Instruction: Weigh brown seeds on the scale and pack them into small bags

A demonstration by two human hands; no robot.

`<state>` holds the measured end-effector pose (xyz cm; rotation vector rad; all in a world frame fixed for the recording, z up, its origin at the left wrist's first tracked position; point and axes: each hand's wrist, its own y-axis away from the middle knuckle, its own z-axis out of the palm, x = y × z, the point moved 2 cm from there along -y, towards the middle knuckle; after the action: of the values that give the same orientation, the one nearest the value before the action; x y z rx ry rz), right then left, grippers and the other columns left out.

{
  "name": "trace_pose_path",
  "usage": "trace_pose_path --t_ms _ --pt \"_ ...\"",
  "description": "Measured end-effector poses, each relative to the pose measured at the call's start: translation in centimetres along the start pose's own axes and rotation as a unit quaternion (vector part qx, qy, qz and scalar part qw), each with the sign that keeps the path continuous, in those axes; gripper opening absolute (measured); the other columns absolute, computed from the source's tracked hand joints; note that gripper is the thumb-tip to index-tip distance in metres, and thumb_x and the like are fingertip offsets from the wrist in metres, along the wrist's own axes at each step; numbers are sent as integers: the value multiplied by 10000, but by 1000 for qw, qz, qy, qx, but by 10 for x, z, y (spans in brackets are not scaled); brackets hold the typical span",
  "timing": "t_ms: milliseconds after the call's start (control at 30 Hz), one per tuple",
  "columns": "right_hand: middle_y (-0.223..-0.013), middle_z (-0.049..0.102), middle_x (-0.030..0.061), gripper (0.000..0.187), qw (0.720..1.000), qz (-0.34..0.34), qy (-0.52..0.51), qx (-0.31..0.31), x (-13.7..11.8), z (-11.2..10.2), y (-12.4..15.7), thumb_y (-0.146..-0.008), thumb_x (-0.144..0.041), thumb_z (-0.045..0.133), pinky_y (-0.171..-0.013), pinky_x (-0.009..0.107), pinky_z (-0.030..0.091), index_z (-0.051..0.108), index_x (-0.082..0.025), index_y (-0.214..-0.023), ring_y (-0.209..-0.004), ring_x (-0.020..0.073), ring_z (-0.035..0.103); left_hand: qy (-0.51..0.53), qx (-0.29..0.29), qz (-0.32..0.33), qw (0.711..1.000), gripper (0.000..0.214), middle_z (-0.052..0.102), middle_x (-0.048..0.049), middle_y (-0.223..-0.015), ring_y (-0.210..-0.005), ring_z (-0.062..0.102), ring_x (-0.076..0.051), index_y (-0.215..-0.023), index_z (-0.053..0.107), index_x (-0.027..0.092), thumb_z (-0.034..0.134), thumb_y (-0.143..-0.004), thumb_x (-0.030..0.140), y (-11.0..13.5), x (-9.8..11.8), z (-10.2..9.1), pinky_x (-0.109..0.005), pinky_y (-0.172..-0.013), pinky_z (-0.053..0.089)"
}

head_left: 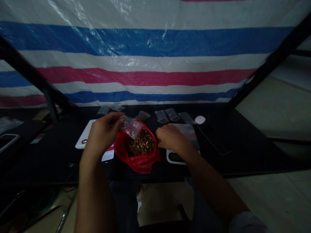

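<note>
My left hand [104, 131] is closed on a small clear plastic bag [132, 127], held just above the left rim of a red plastic bag [142, 161] that lies open on the black table [243, 152]. The red bag is filled with brown nuts or seeds [142, 144]. My right hand [170, 137] rests at the red bag's right rim with its fingers curled in a pinch; what they hold is hidden. Both forearms reach in from the bottom of the view.
Several empty small clear bags [167, 116] lie along the table's far edge. A white flat device [84, 136] sits under my left hand, another white device [178, 157] under my right wrist. A small white round object [200, 119] and a dark flat slab [215, 139] lie at right. A striped tarp [155, 58] hangs behind.
</note>
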<state>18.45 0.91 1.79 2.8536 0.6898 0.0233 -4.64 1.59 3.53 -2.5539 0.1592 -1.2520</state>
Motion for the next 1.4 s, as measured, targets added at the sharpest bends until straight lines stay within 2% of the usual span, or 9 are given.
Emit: trace_pose_path --t_ms 233,367,500,667,800,933,1067,1267,1400 --pt "-930 784 158 168 1000 -15 -22 4 3 -2 -3 -779 -234 669 -750 350 487 766 -153 -890 -917 306 739 30 3 -4 1000 351 777 -106 -1045 -904 730 -246 -1111 736 165 659 -865 404 -3 -9 2 -385 -841 597" --pt "-895 784 99 134 994 -29 -104 19 16 -9 -1 -735 -208 713 -706 305 470 743 -169 -860 -840 245 726 77 11 -22 997 394 770 -126 -1062 -914 729 -250 -1136 723 145 663 -857 417 -5 -18 7 -393 -854 599" --pt "-894 784 49 180 961 -113 -246 55 13 -9 -5 -731 -124 712 -687 241 469 732 -161 -906 -804 169 712 89 24 -24 995 406 761 -122 -1108 -945 725 -248 -1196 703 145 651 -845 344 -7 -19 11 -401 -884 594" --pt "-982 797 80 208 925 -199 -323 22 1 0 -15 -821 -108 713 -744 239 496 773 -140 -1017 -840 159 722 90 45 -15 995 413 763 -108 -1088 -951 718 -234 -1222 687 150 619 -835 279 -8 -13 12 -417 -922 579" --pt "-1041 796 81 214 921 -188 -335 57 13 -2 -17 -882 -111 661 -817 248 500 785 -155 -1051 -926 166 730 90 40 -29 995 442 760 -106 -1056 -907 717 -227 -1229 683 138 616 -810 259 -10 -11 15 -405 -892 586" --pt "-1021 792 97 236 953 -99 -266 108 23 -1 -18 -924 -113 568 -775 268 484 777 -154 -1024 -905 190 726 63 49 -33 996 433 758 -99 -1084 -936 707 -243 -1190 712 155 618 -775 237 -10 -11 18 -409 -914 570" --pt "-958 785 123 137 972 -60 -221 40 15 10 -22 -895 -171 628 -692 261 454 756 -142 -936 -858 201 722 70 36 -48 996 409 765 -89 -1083 -921 707 -247 -1139 731 169 642 -745 229 -10 -8 22 -373 -865 574" --pt "-939 770 83 210 949 -69 -302 58 11 13 -25 -897 -76 547 -680 235 433 703 -136 -1025 -809 151 695 98 21 -52 994 342 767 -78 -943 -828 695 -231 -980 740 153 732 -749 405 -11 -5 28 -327 -755 566" --pt "-925 754 77 172 912 -82 -391 92 12 13 -26 -909 -79 554 -721 239 473 681 -128 -1016 -820 147 690 122 12 -39 992 305 765 -64 -925 -825 693 -213 -930 725 163 726 -768 422 -10 -2 30 -313 -761 560"
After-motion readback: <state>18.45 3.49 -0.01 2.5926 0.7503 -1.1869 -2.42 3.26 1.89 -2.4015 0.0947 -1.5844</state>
